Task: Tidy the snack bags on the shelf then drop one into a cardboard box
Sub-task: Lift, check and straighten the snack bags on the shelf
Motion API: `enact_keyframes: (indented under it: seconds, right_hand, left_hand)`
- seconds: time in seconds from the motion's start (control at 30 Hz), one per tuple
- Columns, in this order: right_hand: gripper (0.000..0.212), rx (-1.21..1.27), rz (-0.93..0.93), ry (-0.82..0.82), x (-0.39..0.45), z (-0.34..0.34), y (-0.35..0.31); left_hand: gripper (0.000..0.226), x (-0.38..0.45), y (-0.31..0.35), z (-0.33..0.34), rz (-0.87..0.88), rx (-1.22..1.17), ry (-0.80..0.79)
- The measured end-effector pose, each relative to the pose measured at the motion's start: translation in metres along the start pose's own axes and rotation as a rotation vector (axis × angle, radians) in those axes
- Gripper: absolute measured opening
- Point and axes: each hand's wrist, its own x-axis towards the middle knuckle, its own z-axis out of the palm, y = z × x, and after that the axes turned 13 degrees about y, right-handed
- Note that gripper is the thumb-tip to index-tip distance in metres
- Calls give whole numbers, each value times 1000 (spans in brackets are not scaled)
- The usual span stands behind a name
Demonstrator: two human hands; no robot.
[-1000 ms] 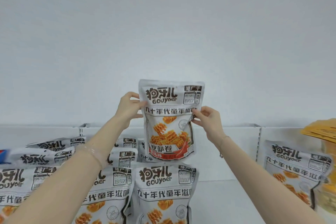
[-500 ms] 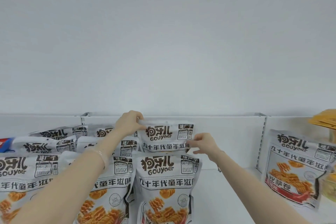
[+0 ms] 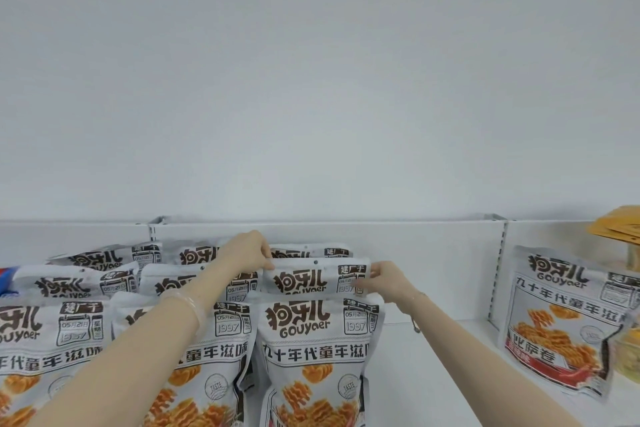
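Several grey-white snack bags with brown lettering stand in rows on a white shelf. One snack bag sits in the middle row, behind the front bag. My left hand pinches that bag's top left corner. My right hand holds its top right edge with fingers curled on it. Another bag's top peeks out behind it. No cardboard box is in view.
A lone snack bag leans against the shelf divider at the right, beside yellow packets. Bare white shelf lies between it and the rows. A white wall fills the upper view.
The bag held high in both hands came down into the row behind the front bag. Both hands followed it down and still hold its top corners.
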Motion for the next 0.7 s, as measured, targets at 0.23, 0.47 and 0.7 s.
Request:
enact_keyframes:
  seconds: [0.23, 0.47, 0.7]
  right_hand:
    - [45, -22, -158, 6, 11, -22, -77]
    - [48, -676, -258, 48, 51, 13, -85]
    - [33, -576, -337, 233, 56, 26, -93]
  left_hand:
    - [23, 0, 4, -3, -24, -160, -35]
    - [25, 2, 4, -7, -120, -424, 89]
    - [24, -7, -10, -15, -135, -451, 156]
